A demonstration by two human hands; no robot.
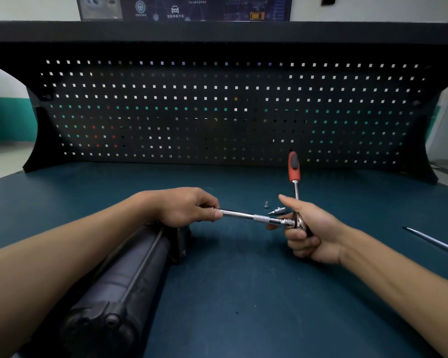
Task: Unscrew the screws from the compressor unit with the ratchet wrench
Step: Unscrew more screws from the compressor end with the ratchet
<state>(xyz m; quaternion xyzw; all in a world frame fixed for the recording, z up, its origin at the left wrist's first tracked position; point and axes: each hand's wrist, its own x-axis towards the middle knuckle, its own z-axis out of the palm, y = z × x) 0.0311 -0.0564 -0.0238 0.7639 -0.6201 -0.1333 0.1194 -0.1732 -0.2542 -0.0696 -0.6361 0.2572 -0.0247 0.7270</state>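
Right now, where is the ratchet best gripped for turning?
Probably the red handle, from the right: it juts free beyond the right hand, which holds only the ratchet head, while the left hand grips the extension bar. Farthest from the head, it gives most leverage.

A dark teal bench top (243, 293) is being backed by a black pegboard (217, 112), and light is being let through its square holes. A slim metal rod (435, 240) is being left lying on the bench top at the right edge. A dark poster (186, 7) with car icons is being displayed on the wall above the pegboard.
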